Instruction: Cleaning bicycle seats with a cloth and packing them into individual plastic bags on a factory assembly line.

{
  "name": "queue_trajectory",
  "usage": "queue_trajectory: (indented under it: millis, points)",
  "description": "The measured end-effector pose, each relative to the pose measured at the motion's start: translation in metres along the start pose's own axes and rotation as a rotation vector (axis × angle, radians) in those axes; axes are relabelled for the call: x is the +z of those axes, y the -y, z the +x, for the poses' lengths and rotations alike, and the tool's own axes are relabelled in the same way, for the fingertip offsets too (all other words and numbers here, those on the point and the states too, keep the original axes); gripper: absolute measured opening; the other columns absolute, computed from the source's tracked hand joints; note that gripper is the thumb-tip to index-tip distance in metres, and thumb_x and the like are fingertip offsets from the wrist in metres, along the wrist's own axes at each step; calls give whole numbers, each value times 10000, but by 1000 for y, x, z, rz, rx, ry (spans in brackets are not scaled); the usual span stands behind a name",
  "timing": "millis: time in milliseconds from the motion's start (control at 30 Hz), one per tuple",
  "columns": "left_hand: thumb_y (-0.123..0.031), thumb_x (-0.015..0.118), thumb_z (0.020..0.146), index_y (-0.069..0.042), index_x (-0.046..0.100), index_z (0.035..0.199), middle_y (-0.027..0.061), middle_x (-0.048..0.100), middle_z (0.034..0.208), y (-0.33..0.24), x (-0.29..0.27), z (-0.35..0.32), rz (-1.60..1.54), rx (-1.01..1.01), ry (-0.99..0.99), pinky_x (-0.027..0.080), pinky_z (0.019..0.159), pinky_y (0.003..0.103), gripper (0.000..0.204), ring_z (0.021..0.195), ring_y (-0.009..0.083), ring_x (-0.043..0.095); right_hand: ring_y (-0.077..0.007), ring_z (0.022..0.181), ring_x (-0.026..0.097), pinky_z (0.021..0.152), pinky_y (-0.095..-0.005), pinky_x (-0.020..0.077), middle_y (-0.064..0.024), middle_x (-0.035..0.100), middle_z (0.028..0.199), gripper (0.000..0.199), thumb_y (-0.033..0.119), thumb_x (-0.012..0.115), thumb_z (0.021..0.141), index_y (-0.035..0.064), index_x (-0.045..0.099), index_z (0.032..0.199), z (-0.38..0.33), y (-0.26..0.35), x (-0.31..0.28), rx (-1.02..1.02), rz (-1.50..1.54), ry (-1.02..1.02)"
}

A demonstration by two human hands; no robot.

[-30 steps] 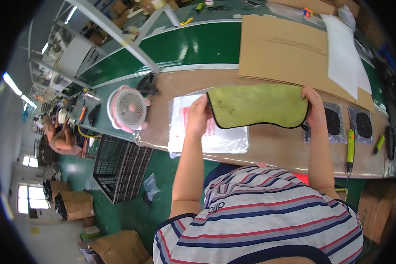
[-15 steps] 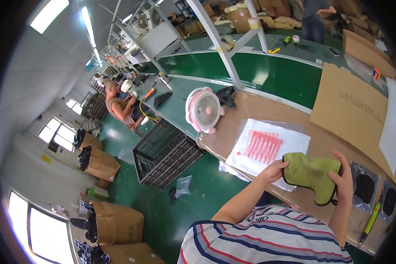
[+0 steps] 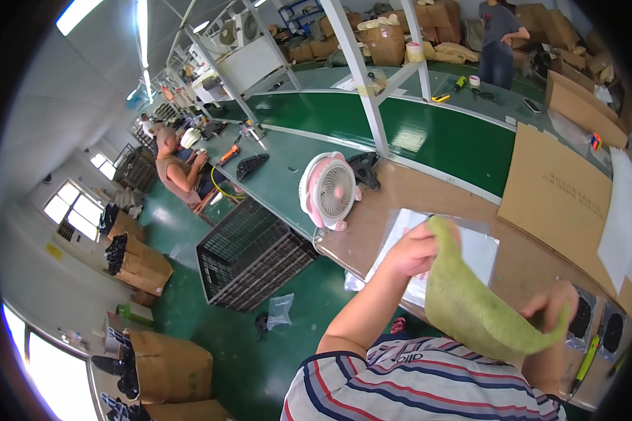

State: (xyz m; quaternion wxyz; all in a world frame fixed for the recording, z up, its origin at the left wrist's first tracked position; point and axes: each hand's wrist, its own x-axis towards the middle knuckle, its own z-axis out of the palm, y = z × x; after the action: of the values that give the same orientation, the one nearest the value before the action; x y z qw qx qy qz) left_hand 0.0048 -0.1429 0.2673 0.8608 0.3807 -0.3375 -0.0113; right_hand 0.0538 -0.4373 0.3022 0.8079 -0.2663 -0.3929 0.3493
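In the head view, we see a green cloth (image 3: 470, 309) held up at lower right of the frame, curved between two bare hands. The left hand (image 3: 412, 251) is clamped on its upper end; the right hand (image 3: 551, 305), blurred, is at the far end, and we cannot tell whether it grips. We judge the step to be turning or spreading the cloth; the next move seems to call for a secure hold at both ends. Behind, a clear bag (image 3: 479, 254) lies partly hidden. A pink fan (image 3: 330, 191) stands at centre, cardboard (image 3: 555, 203) upper right; a green-handled tool (image 3: 586, 366) lies near the right hand, possibly crowding it.
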Motion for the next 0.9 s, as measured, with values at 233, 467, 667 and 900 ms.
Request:
queue_trajectory:
  millis: [233, 467, 667, 900]
  points:
    - [-312, 509, 934, -83, 459, 1190, 31, 534, 1004, 46, 3, 20, -50, -348, -318, 438, 783, 212, 347, 918, 93, 524, -150, 864, 544, 792, -226, 402, -47, 578, 894, 255, 231, 628, 835, 0, 570, 927, 68, -51, 1, 93, -579, -284]
    - [-291, 476, 943, -74, 354, 1308, 35, 432, 1222, 44, -19, 19, 221, -163, -205, 352, 960, 262, 443, 1146, 128, 418, -230, 1124, 446, 976, -335, 312, -126, 477, 1186, 179, 56, 567, 741, 30, 539, 916, 81, -75, 15, -123, -965, -383]
    - [-285, 478, 943, -125, 318, 1340, 63, 477, 1180, 40, -32, 24, 29, -315, -292, 475, 794, 255, 456, 985, 124, 529, -262, 1235, 376, 1020, -354, 270, -159, 381, 1370, 199, 15, 513, 744, 49, 514, 940, 100, -93, 8, -183, -1074, -422]
    - [-240, 465, 955, -119, 380, 1299, 71, 507, 1139, 49, -41, 28, 26, -434, -237, 472, 798, 268, 375, 992, 144, 534, -201, 1040, 483, 910, -312, 373, -90, 537, 1105, 170, 17, 572, 804, 43, 512, 961, 95, -106, 3, -120, -956, -502]
